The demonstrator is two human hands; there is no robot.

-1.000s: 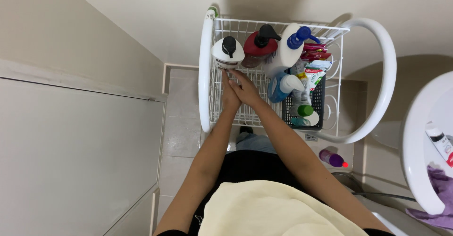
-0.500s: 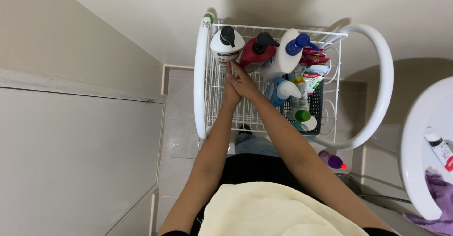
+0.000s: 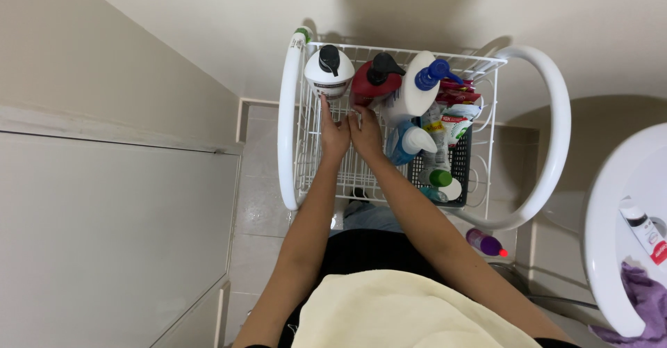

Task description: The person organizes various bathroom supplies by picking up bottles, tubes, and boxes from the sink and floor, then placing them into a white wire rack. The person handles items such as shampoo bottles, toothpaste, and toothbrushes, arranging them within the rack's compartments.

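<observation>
Reaching: both hands stretch side by side into the white wire rack (image 3: 292,146), towards its far left corner.
Left hand: the left hand (image 3: 334,134) lies flat over the rack's wire floor, fingers out straight and loosely together, not closed on anything; its fingertips touch the lower front of the white pump bottle (image 3: 329,73).
Right hand: the right hand (image 3: 366,134) is just beside the left one, fingers extended and slightly curled at the foot of the red pump bottle (image 3: 373,82); whether they grip it, I cannot tell.
White pump bottle: upright in the rack's far left corner, black pump on top.
Red pump bottle: upright along the far edge, just right of the white one, also with a black pump.
Large white bottle: the large white bottle (image 3: 415,92) with a blue pump stands further right on the far edge.
Right side of rack: a blue-and-white spray bottle (image 3: 408,143) and a dark basket (image 3: 461,155) of small packets and tubes.
Surroundings: a purple bottle (image 3: 486,242) on the floor below the rack, a white basin (image 3: 606,251) at the right, a pale yellow towel (image 3: 389,317) near the lower edge of view.
</observation>
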